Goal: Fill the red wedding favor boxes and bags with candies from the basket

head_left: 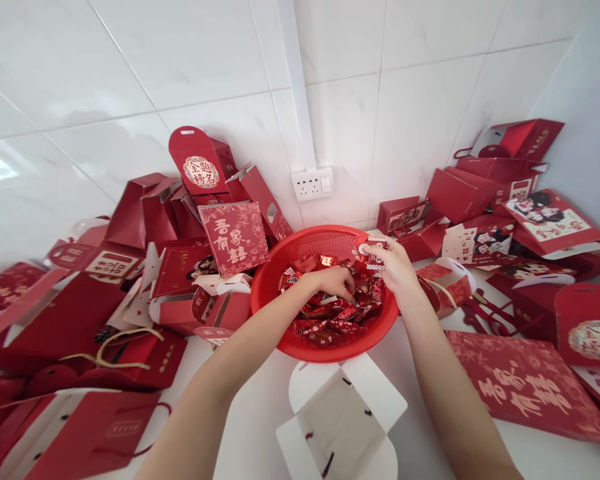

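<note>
A round red plastic basket [265, 297] holds a heap of red wrapped sweets [330, 330]. My left hand [336, 281] reaches down into the heap with its fingers curled; whatever they grip, if anything, is hidden. Over the basket's right rim, my right hand [393, 263] pinches a small red-and-white patterned packet [377, 252] between thumb and fingers. Directly in front of the basket stands an open box [343, 420], its white flaps folded outward and its pale inside bare, with dark cord ends poking through the walls.
Red gift boxes [57, 320] with gold lettering pile up on the left, some with rope handles. More red boxes [463, 193] are stacked on the right, beside a flat lettered one [527, 380]. A white tiled wall with a socket [313, 184] rises behind the white tabletop [253, 407].
</note>
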A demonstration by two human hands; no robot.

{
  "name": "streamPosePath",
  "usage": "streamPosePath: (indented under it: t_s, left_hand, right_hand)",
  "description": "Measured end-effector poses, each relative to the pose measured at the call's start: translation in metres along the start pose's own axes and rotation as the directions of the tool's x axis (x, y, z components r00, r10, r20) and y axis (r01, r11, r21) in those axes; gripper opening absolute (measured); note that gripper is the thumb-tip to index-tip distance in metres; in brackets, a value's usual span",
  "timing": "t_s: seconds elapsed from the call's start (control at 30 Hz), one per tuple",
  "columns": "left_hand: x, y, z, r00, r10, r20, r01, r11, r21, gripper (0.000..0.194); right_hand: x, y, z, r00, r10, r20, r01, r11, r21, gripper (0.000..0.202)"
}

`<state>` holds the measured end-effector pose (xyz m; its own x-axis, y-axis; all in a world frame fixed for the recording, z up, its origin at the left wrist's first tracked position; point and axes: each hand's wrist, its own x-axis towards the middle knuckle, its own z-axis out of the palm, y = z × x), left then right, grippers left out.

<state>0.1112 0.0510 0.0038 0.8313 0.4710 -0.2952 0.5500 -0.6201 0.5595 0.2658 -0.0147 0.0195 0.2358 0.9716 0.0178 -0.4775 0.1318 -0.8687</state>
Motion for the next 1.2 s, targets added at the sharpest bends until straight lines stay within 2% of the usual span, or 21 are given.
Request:
streamPosePath:
  t_s: [0.13,0.37,0.6,0.73,0.93,1.1,1.2]
  left_hand:
    - [-0.002,0.010,-0.001,0.997,-0.008,0.082,0.010,1.000,-0.024,0.017]
    - [-0.002,0.019,-0.003,0.974,-0.067,0.216,0.068,0.998,0.001,0.014]
    - [-0.003,0.025,-0.007,0.942,-0.024,0.335,0.054,0.995,-0.079,0.031]
    - [-0.005,0.027,-0.008,0.927,-0.006,0.376,0.049,0.993,-0.105,0.023]
    - [-0.010,0.019,-0.009,0.959,0.009,0.282,0.039,0.986,-0.162,0.018]
    - [-0.013,0.007,-0.019,0.995,-0.006,0.097,0.029,0.971,-0.237,0.024]
    - [-0.019,0.001,-0.028,0.999,-0.031,-0.034,0.020,0.956,-0.291,0.022]
  right_hand:
    - [0.001,0.001,0.000,1.000,-0.003,0.001,0.003,1.000,0.008,0.028]
    - [0.002,0.003,-0.002,1.000,-0.016,0.016,0.016,1.000,0.012,0.028]
    - [0.002,0.002,-0.001,1.000,-0.006,0.006,0.006,1.000,0.013,0.028]
    - [0.001,0.001,-0.001,1.000,0.001,0.009,-0.001,1.000,0.014,0.028]
    - [0.001,0.000,0.000,1.000,-0.004,0.012,0.004,1.000,0.011,0.027]
    - [0.001,0.000,0.000,1.000,-0.008,0.006,0.008,1.000,0.008,0.027]
    - [0.001,0.000,0.000,1.000,-0.009,0.013,0.009,1.000,0.002,0.026]
